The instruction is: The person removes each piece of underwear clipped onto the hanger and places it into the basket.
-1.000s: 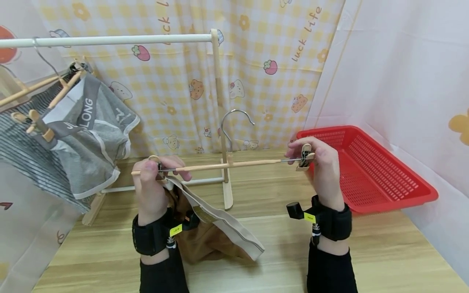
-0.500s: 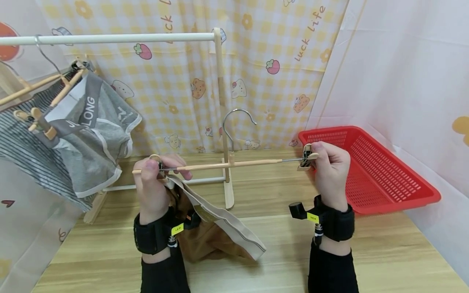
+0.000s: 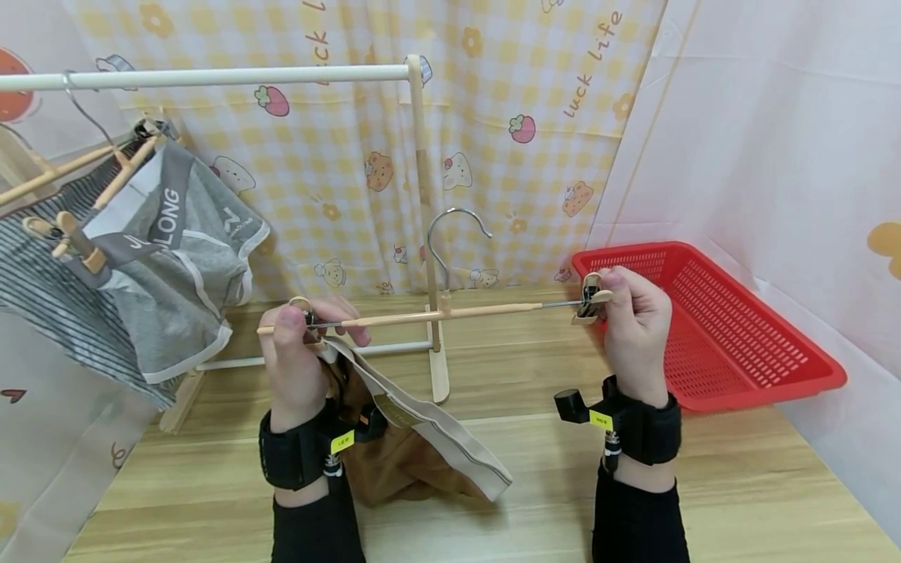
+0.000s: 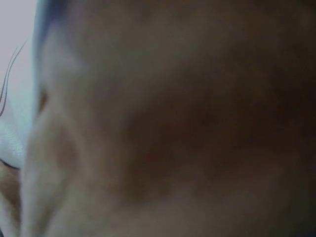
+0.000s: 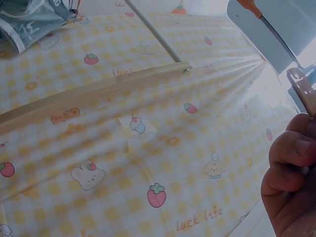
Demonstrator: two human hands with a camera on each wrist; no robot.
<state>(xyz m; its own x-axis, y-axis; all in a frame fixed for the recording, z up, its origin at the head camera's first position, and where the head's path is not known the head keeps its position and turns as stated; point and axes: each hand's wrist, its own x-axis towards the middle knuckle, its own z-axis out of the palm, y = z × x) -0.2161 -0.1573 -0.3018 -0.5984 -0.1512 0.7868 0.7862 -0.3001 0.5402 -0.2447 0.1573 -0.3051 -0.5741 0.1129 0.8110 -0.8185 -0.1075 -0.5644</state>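
Note:
A wooden clip hanger (image 3: 436, 314) with a metal hook is held level above the table between both hands. My left hand (image 3: 296, 336) pinches its left clip, which grips the beige waistband of brown underwear (image 3: 408, 438) hanging down to the table. My right hand (image 3: 629, 320) pinches the right clip (image 3: 590, 299), whose metal edge (image 5: 302, 89) shows in the right wrist view beside my fingers (image 5: 289, 173). The left wrist view is a dark blur.
A red plastic basket (image 3: 746, 344) sits at the right on the wooden table (image 3: 739, 485). A small drying rack (image 3: 415, 156) stands behind, its white rail carrying hangers with grey underwear (image 3: 176, 250) and a striped garment at the left. Patterned cloth walls surround the space.
My right hand has shifted its fingers on the right clip, from wrapping over it to pinching it from the right. The hanger and left hand stay put.

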